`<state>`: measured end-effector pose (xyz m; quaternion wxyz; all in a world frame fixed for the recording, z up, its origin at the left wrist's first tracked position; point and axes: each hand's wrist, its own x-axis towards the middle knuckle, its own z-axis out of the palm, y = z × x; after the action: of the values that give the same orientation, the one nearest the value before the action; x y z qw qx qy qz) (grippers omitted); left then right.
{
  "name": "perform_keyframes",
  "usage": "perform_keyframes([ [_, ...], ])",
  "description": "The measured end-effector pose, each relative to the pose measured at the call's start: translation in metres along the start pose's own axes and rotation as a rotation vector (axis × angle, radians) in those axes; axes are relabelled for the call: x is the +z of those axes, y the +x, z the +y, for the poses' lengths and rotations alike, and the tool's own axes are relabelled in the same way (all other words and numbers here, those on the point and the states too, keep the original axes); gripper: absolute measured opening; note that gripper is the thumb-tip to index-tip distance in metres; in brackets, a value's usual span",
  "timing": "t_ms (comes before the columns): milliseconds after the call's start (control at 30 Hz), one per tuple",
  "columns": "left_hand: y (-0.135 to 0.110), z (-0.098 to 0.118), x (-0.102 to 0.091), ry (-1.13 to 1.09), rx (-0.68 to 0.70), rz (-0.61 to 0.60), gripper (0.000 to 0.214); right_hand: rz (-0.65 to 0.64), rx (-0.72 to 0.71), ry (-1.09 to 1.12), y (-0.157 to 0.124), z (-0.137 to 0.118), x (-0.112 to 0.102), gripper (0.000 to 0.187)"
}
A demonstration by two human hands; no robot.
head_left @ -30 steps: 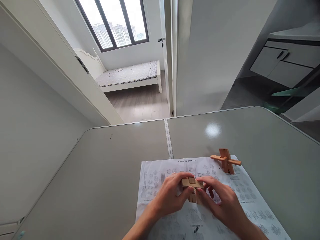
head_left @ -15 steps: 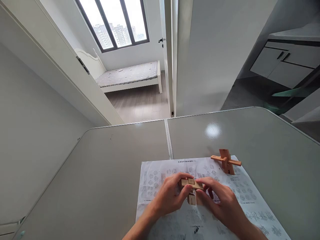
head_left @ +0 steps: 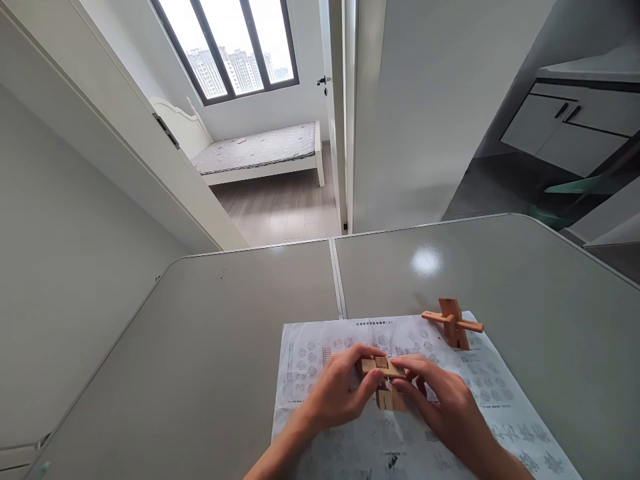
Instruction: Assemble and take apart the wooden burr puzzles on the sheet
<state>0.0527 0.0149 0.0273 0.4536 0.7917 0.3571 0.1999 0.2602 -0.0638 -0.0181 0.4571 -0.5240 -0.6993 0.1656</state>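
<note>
My left hand [head_left: 337, 390] and my right hand [head_left: 445, 400] are closed together on a small light wooden puzzle of notched bars [head_left: 384, 380], held low over a printed instruction sheet [head_left: 310, 353]. The left fingers pinch the top bar from the left, the right fingers grip it from the right. A lower bar points toward me between the hands. A darker, assembled wooden cross puzzle [head_left: 453, 322] stands on the sheet's far right corner, apart from both hands.
The sheet lies on a grey table [head_left: 225, 320] with a seam down its middle [head_left: 336, 277]. Beyond the far edge are a white wall and a doorway to a room with a bed [head_left: 260, 150]. Dark cabinets [head_left: 570, 127] stand at the right.
The hands have stayed in place. The lower bar of the light puzzle has shifted slightly between the fingers, and the right fingers have closed a little more around it.
</note>
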Motion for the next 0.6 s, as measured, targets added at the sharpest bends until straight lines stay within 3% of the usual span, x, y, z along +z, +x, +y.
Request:
perform_keyframes([
  [600, 0.0007, -0.0039, 0.0006, -0.041, 0.048, -0.013, 0.025, 0.019, -0.005, 0.011, 0.0031, -0.0052, -0.0019, 0.012],
])
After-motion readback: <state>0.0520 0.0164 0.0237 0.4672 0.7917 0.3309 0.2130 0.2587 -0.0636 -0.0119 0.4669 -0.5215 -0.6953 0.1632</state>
